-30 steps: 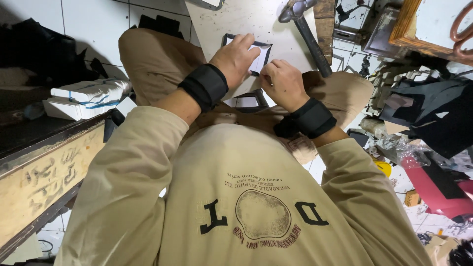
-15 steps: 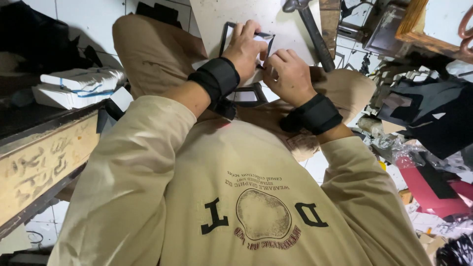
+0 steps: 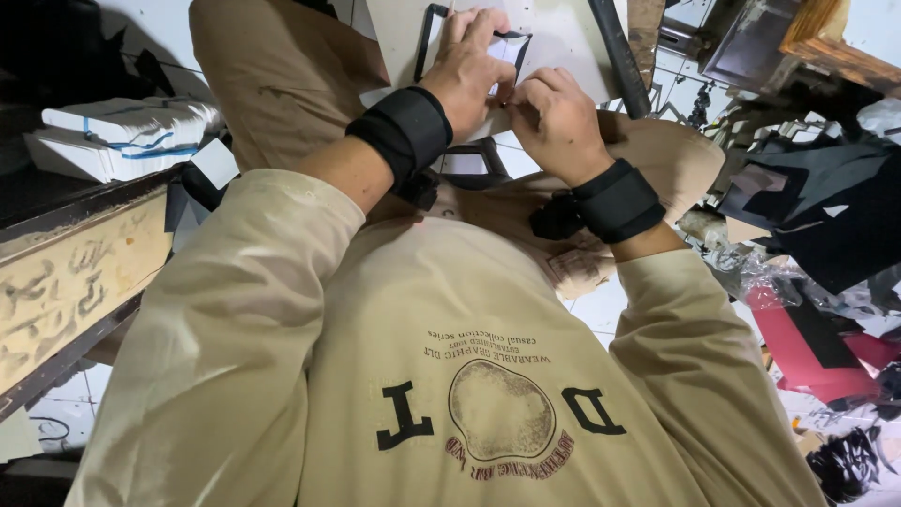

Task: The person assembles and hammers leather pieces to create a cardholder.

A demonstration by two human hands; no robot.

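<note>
Left hand (image 3: 469, 66) and right hand (image 3: 554, 117) pinch a black-framed white card (image 3: 514, 47); white packets (image 3: 122, 136) stacked left.

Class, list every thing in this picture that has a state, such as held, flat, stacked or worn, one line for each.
Left hand: pressed flat on the dark frame piece.
Right hand: fingers pinching at the frame's near edge.
Dark frame piece: lying flat on the pale board, partly covered by hands.
Pale board: resting across the lap.
Black wristbands: worn, one on each wrist.
White boxes: stacked on the bench.
</note>
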